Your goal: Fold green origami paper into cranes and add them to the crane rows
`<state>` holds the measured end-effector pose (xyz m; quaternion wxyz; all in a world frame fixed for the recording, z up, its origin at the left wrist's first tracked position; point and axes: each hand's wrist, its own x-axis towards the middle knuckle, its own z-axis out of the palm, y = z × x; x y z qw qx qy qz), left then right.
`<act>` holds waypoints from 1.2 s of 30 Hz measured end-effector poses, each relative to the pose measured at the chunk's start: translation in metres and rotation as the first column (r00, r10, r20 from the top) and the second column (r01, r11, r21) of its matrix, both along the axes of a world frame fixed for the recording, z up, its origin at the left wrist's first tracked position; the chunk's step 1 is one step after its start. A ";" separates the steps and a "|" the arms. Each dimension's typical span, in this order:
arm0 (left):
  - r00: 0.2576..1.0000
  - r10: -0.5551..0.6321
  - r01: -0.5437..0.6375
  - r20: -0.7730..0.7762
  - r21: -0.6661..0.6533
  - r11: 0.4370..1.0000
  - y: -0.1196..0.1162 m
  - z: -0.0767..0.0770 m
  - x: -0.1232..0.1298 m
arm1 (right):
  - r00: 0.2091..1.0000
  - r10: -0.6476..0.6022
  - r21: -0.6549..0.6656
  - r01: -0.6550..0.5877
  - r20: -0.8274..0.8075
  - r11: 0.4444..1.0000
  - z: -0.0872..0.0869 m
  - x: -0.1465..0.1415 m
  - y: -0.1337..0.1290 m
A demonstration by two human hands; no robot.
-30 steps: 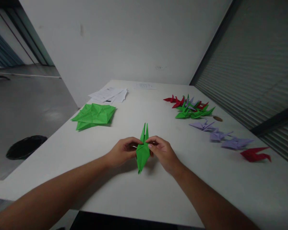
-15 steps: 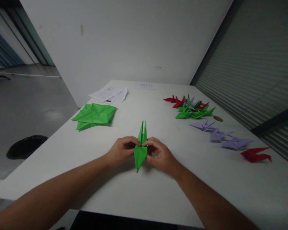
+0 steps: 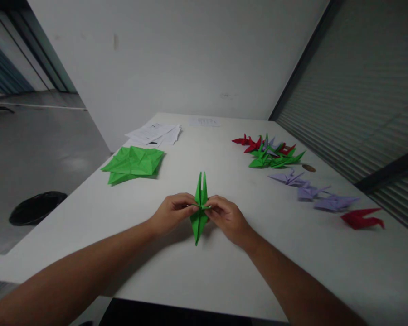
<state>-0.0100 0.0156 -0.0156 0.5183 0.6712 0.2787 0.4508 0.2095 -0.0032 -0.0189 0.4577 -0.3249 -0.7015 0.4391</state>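
Observation:
A partly folded green origami paper [image 3: 198,222] is between my hands, over the near middle of the white table [image 3: 149,267]. Two narrow points stick out on its far side, with a slit between them, and a wider diamond tapers toward me. My left hand [image 3: 175,210] pinches its left edge at the middle with thumb and fingers. On the opposite edge, my right hand [image 3: 226,216] pinches the paper the same way. A small raised fold stands across the middle, between the two thumbs. The fingers hide part of the side edges.
Creased green paper sheets [image 3: 134,162] lie at left, with printed papers [image 3: 156,133] behind. Several red, green and purple paper cranes [image 3: 272,154] are heaped at back right. Purple cranes [image 3: 335,203] and a red crane [image 3: 362,219] line the right side. A black bin [image 3: 37,208] stands on the floor.
The near diamond of the green paper was flat and smooth; it now shows a centre crease and a raised fold across the middle. Both thumbs have moved in onto the paper.

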 end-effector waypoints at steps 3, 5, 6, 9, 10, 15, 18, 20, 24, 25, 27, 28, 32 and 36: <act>1.000 0.024 -0.022 0.018 -0.106 0.994 -0.002 0.001 0.001 | 0.998 0.017 -0.163 -0.027 -0.065 0.986 0.001 -0.002 -0.003; 1.000 0.027 -0.024 0.014 -0.161 0.987 -0.003 0.000 0.002 | 0.997 0.021 -0.219 -0.038 -0.081 0.975 0.002 -0.003 -0.004; 1.000 0.028 -0.027 0.006 -0.174 0.984 -0.003 0.000 0.002 | 0.996 0.019 -0.230 -0.037 -0.082 0.973 0.002 -0.003 -0.004; 0.999 0.039 -0.039 -0.004 -0.198 0.979 -0.004 -0.002 0.001 | 0.997 0.002 -0.235 -0.022 -0.083 0.972 0.003 -0.004 -0.004; 0.999 0.038 -0.037 0.000 -0.211 0.977 -0.004 -0.003 0.001 | 0.996 -0.002 -0.237 -0.018 -0.084 0.971 0.003 -0.004 -0.004; 0.996 0.011 0.015 0.092 -0.277 0.961 -0.004 -0.007 0.002 | 0.997 0.015 -0.215 -0.031 -0.076 0.976 0.001 -0.001 -0.004; 0.996 0.050 -0.029 0.077 -0.250 0.968 -0.004 -0.006 0.003 | 0.999 0.012 -0.181 -0.018 -0.037 0.983 0.001 0.000 -0.005; 0.995 0.072 -0.051 0.075 -0.243 0.969 -0.005 -0.005 0.004 | 1.000 -0.003 -0.163 0.001 -0.014 0.987 0.001 0.000 -0.005; 0.989 0.066 -0.029 0.131 -0.268 0.963 -0.004 -0.005 0.005 | 1.000 -0.027 -0.150 0.028 0.007 0.988 0.002 -0.001 -0.006; 0.988 0.063 -0.024 0.139 -0.268 0.963 -0.004 -0.005 0.005 | 0.999 -0.030 -0.150 0.031 0.011 0.988 0.002 -0.001 -0.006; 0.986 0.062 -0.020 0.152 -0.264 0.964 -0.004 -0.006 0.005 | 0.999 -0.035 -0.149 0.036 0.012 0.988 0.001 -0.001 -0.006; 0.986 0.062 -0.020 0.154 -0.262 0.965 -0.004 -0.006 0.005 | 0.999 -0.035 -0.153 0.036 0.010 0.988 0.001 0.000 -0.006; 0.987 0.052 -0.014 0.149 -0.245 0.969 -0.004 -0.007 0.004 | 0.999 -0.017 -0.214 0.009 -0.033 0.977 -0.002 0.001 -0.004; 0.989 -0.016 0.048 0.146 -0.224 0.973 -0.004 -0.006 0.003 | 0.995 -0.007 -0.235 -0.016 -0.098 0.972 -0.005 0.001 -0.002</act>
